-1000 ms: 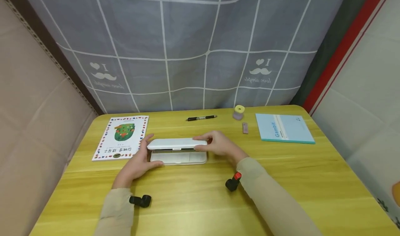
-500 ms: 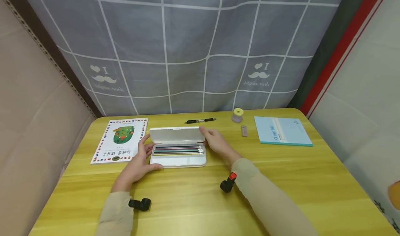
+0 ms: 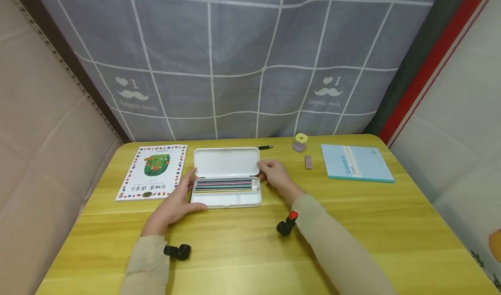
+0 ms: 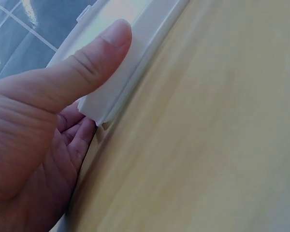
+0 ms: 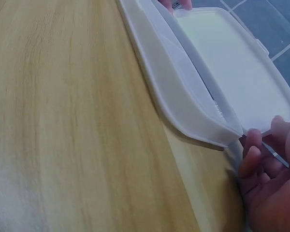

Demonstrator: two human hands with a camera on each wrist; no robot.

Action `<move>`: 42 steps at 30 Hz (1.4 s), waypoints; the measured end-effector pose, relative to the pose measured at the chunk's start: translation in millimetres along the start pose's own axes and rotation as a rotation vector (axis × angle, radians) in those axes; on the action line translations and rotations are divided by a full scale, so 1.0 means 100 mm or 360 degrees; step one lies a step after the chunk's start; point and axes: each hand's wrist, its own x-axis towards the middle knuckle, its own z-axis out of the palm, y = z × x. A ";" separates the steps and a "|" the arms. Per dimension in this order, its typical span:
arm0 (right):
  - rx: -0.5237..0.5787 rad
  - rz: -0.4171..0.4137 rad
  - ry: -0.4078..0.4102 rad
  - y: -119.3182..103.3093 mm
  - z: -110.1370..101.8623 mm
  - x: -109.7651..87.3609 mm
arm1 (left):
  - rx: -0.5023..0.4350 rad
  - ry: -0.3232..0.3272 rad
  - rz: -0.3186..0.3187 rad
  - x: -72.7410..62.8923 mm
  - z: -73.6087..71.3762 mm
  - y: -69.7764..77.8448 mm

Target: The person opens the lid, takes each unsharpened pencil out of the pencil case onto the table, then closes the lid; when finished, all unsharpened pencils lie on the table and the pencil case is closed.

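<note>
Item under examination: a white pencil case (image 3: 219, 200), set on the table (image 3: 242, 251) nearer the far edge than the part below the hands, slightly left of midway between the side edges.

Opening appears complete, or very nearly so. The lid (image 3: 227, 162) stands swung back behind the tray, exposing a row of pencils (image 3: 223, 185) along the rear compartment. Its exact tilt, and whether it touches the table, cannot be told.

Left hand (image 3: 176, 203): partly closed about the case's left end, thumb laid over the front left corner, fingers bent round behind; judged to be steadying it. Right hand (image 3: 278, 177): fingers curled, tips pinching the lid's right edge close to the hinge (some fingertips are hidden in the head view).

Outstanding, as judged: release of the lid and of the case. The pencils lie in place, with neither hand on them.

Not handled: a black pen (image 3: 266, 147) near the far edge, partly hidden by the lid; a yellow-topped object (image 3: 300, 142) and a small eraser (image 3: 308, 162), right of it; a blue notebook (image 3: 358, 162) towards the far right corner; a picture booklet (image 3: 152, 173) towards the far left corner.
</note>
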 end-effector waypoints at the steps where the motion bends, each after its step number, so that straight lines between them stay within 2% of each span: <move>1: 0.0033 -0.0001 -0.0001 0.01 0.00 0.00 | 0.0005 -0.0005 -0.0011 0.00 0.00 0.01; 8: 0.0132 0.0010 0.0027 0.07 0.01 0.03 | 0.0052 -0.0032 -0.0004 -0.01 -0.01 0.06; 18: 0.0175 -0.0018 0.0052 0.07 -0.01 0.05 | 0.0262 0.0007 -0.0054 -0.01 -0.02 0.14; 22: 0.0139 -0.0056 0.0040 0.09 -0.02 0.04 | 0.0307 -0.0003 -0.0084 0.00 -0.01 0.15; 26: 0.0126 -0.0156 0.0068 0.12 -0.03 -0.02 | 0.0314 -0.0007 -0.0105 0.00 0.00 0.14; 28: 0.0047 -0.0264 0.0135 0.13 -0.05 -0.06 | 0.0304 -0.0008 -0.0092 0.00 0.00 0.13; 31: -0.0206 -0.0505 0.0193 0.12 -0.06 -0.14 | 0.0297 -0.0009 -0.0087 0.01 0.00 0.12; 33: -0.0419 -0.0662 0.0145 0.09 -0.06 -0.20 | 0.0302 -0.0012 -0.0088 0.01 0.00 0.12; 35: -0.0613 -0.0765 0.0022 0.06 -0.05 -0.23 | 0.0312 -0.0012 -0.0103 0.01 0.00 0.12; 38: -0.0857 -0.0789 -0.0138 0.03 0.00 -0.26 | 0.0320 -0.0013 -0.0107 0.01 -0.01 0.11; 42: -0.1073 -0.0749 -0.0181 0.03 0.06 -0.27 | 0.0316 -0.0018 -0.0106 0.01 0.00 0.11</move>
